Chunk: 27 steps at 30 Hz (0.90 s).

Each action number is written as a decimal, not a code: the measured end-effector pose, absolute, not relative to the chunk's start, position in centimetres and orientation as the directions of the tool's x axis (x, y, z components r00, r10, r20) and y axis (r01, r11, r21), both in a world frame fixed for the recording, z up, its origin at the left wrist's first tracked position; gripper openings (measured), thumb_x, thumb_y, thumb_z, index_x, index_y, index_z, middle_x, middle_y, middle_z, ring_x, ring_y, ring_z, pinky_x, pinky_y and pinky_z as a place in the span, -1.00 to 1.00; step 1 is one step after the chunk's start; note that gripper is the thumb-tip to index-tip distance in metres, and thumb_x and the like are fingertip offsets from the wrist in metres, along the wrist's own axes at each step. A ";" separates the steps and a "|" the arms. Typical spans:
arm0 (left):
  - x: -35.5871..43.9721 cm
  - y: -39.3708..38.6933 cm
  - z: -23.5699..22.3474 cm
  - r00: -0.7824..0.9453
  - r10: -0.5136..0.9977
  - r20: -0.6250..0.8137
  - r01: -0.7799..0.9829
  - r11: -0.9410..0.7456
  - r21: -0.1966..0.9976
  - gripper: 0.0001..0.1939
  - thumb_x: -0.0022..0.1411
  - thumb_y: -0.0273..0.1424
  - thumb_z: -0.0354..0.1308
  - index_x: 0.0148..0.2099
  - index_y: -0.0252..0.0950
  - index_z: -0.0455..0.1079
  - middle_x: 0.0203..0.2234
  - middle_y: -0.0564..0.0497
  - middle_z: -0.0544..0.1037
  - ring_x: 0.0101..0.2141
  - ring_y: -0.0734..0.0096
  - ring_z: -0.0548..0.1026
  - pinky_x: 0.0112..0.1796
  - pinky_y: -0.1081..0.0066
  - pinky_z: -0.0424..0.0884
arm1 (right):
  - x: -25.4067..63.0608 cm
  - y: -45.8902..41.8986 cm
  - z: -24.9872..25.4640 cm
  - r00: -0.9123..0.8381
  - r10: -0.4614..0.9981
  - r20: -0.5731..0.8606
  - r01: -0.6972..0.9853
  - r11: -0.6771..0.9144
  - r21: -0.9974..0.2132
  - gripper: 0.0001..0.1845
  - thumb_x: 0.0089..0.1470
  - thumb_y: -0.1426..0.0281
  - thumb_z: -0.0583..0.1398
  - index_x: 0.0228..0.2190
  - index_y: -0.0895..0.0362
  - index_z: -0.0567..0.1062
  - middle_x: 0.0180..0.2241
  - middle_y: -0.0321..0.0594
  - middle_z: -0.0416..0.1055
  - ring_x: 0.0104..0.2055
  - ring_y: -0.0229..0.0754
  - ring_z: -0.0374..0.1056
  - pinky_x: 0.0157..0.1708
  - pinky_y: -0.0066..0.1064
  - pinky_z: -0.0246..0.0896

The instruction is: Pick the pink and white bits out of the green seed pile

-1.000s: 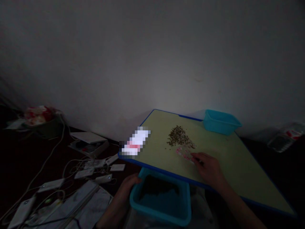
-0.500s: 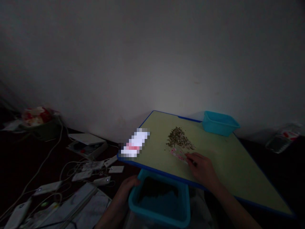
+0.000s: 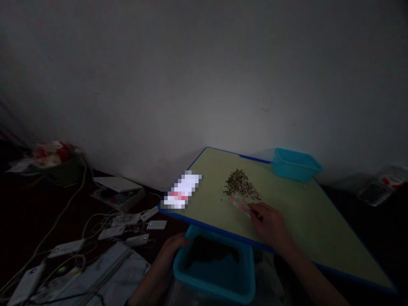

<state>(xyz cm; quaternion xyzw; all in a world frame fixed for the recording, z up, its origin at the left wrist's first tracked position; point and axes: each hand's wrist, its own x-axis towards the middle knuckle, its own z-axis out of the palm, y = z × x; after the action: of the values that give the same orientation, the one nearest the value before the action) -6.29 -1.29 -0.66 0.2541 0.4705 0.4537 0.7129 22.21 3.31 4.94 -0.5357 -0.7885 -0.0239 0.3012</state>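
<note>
Right grip (image 3: 270, 222), granules (image 3: 239, 183) just beyond

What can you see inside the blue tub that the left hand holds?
Inside the tub, dark material lies toward the far side; nearer, bare blue bottom shows. The bottom under the material is covered, and the picture is too dim to tell what the material is.

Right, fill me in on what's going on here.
Someone is working at a low table. Their right hand holds a pink-patterned card at the near side of a loose pile of small grains. Their left hand holds a blue tub by the table's near edge, with dark stuff inside. Another tub stands at the far right.
</note>
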 end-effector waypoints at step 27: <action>-6.6 -0.9 -0.8 0.088 0.901 -0.426 -0.408 0.422 0.809 -0.91 -0.16 -0.48 0.10 -0.61 -0.32 0.41 -0.82 0.16 0.36 -0.71 0.49 0.27 -0.60 0.46 0.21 | 22.3 4.2 5.6 -0.398 0.791 0.465 0.773 0.562 -0.294 -0.74 0.08 0.44 0.04 -0.25 0.08 0.50 -0.29 -0.21 0.47 -0.28 -0.21 0.38 -0.22 -0.35 0.27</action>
<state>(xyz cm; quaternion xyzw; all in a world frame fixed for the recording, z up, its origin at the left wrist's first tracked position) -6.60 -0.94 -0.84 0.2554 0.4820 0.4728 0.6920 22.27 4.21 5.61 -0.4676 -0.8360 0.0153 0.2867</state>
